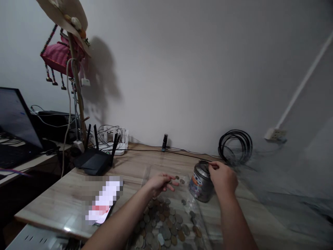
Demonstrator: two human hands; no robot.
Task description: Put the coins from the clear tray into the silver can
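A clear jar-shaped container (201, 185) with a dark lid and an orange and blue label stands on the wooden table. The fingers of my right hand (224, 178) are pinched together at its lid; whatever lies between the fingertips is hidden. To the left, my left hand (162, 184) is palm up with fingers curled, and a coin appears to sit between thumb and fingers. Just past those fingertips lie two loose coins (182, 181). Below my left hand, a heap of silver and copper-coloured coins (166, 225) spreads over a clear plastic sheet (203, 222).
At the left lies a phone (105, 199) with a blurred screen. Behind it stand a black router (95, 161) and a white router with tangled cables. A small dark bottle (164, 142) is by the wall. Coiled black cable (235, 146) rests behind my right hand.
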